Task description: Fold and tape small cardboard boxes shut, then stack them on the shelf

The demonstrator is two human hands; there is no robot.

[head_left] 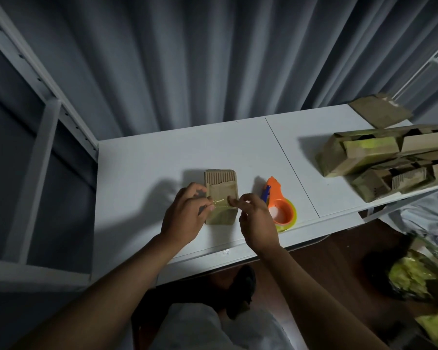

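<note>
Left hand (pixel 184 213) and right hand (pixel 257 219) pinched a clear tape strip (pixel 220 202) stretched across the small brown cardboard box (pixel 221 195), corrugated flap showing.

One box (pixel 221 197), one tape dispenser (pixel 279 207).

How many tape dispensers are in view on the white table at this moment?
1. The orange tape dispenser lies on the white table, just right of the small cardboard box that both hands are taping. Another could be hidden behind the box pile at right.

Dim wide-angle view, hard shadows leftward, blurred warped edges
</note>
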